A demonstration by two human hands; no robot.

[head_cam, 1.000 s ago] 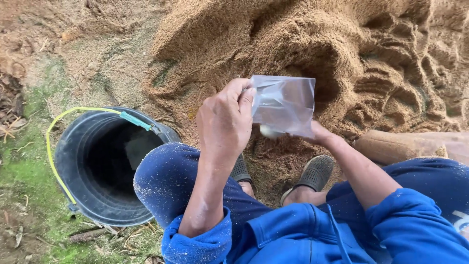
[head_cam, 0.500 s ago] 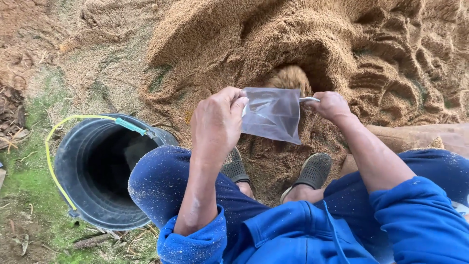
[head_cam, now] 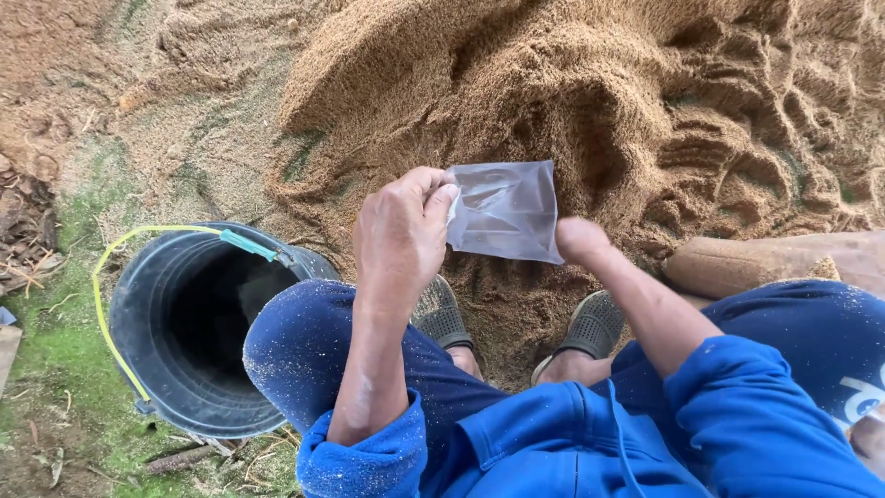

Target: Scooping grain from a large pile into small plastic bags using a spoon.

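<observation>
Our left hand (head_cam: 398, 226) pinches a clear plastic bag (head_cam: 505, 210) while our right hand (head_cam: 579, 240) grips its lower corner above the sawdust pile (head_cam: 590, 83), beside a black bucket (head_cam: 147, 369).

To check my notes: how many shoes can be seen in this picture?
2. One grey shoe is under the left hand; the other shoe is below the right hand. Both are partly hidden.

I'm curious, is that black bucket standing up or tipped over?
Standing up: the bucket shows its round open mouth from above, beside the knee.
</observation>
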